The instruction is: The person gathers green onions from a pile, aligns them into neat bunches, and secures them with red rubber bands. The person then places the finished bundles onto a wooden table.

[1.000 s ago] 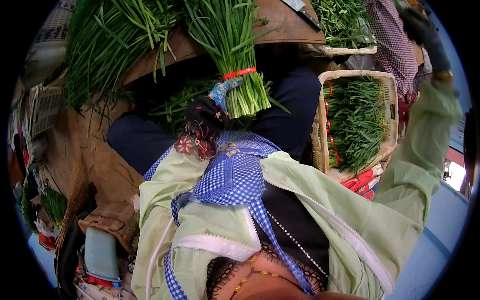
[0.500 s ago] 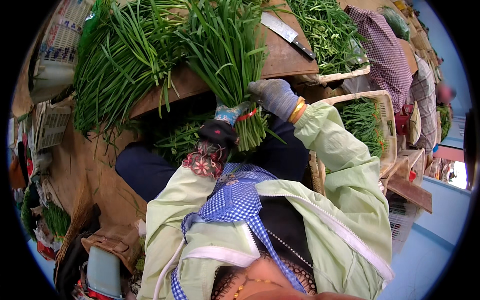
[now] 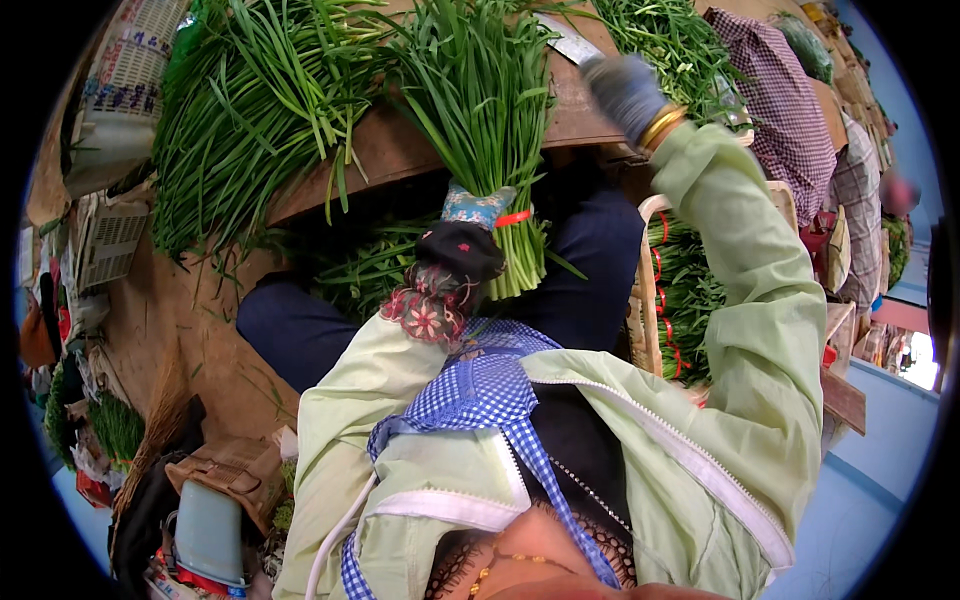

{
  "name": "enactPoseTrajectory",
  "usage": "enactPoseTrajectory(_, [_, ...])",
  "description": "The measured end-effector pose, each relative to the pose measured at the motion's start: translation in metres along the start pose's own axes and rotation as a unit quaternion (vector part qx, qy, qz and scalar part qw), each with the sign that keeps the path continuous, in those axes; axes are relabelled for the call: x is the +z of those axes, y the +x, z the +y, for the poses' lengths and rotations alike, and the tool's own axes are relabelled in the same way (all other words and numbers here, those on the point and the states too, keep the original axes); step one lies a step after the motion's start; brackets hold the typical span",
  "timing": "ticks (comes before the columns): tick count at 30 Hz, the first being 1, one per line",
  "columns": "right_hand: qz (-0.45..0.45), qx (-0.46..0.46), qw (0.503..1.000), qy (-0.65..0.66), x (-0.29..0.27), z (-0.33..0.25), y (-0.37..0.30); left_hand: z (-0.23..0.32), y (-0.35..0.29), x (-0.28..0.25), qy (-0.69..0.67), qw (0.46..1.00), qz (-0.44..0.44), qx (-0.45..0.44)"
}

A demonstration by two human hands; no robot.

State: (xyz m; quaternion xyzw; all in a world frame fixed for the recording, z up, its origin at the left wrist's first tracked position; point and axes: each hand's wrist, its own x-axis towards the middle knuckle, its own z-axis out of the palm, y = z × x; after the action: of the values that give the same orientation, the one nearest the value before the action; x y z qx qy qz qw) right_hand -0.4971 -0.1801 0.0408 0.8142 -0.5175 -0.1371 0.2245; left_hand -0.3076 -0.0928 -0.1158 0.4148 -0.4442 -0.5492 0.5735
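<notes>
In my left hand [image 3: 480, 207], in a blue patterned glove, is an upright bundle of long green garlic chives [image 3: 480, 110]. My fingers close round its lower stems, beside a red band [image 3: 513, 218] that circles them. Cut stem ends hang below, over my lap. My right hand [image 3: 627, 97], in a greyish-blue glove, is blurred by motion. It lies over the handle end of a cleaver [image 3: 568, 38] on the brown board [image 3: 575, 100]. The handle and most fingers are hidden, so I cannot tell whether the hand grips it.
Loose garlic chives [image 3: 250, 130] heap over the board's left side. More cut greens [image 3: 680, 50] lie at the far right. A crate [image 3: 648, 300] by my right knee holds several red-banded bundles [image 3: 690, 300]. A straw broom [image 3: 160, 410] and a pale blue container [image 3: 210, 535] are at lower left.
My right hand has left the bundle and moved up and right, over the cleaver's handle. My left hand keeps hold of the chives. More of the banded bundles in the crate shows.
</notes>
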Motion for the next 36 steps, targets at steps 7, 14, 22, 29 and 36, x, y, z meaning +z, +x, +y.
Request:
enactPoseTrajectory(7, [0.199, -0.028, 0.937, 0.287, -0.046, -0.014, 0.004, 0.013, -0.005, -0.015, -0.196, 0.937, 0.048, -0.285])
enactPoseTrajectory(14, [-0.031, -0.292, 0.934, 0.205, -0.038, -0.101, -0.008, 0.009, 0.006, -0.008, -0.377, 0.803, 0.168, -0.43])
enactPoseTrajectory(22, [0.03, -0.297, 0.88, 0.368, 0.003, 0.029, -0.026, 0.023, -0.018, -0.015, 0.016, 0.96, 0.007, -0.28])
enactPoseTrajectory(29, [0.165, 0.152, 0.933, 0.282, 0.022, 0.008, -0.01, 0.003, -0.018, -0.025, 0.06, 0.961, 0.005, -0.271])
enactPoseTrajectory(36, [-0.077, 0.026, 0.808, 0.584, 0.032, -0.027, -0.001, -0.003, -0.02, -0.039, 0.196, 0.955, -0.029, -0.221])
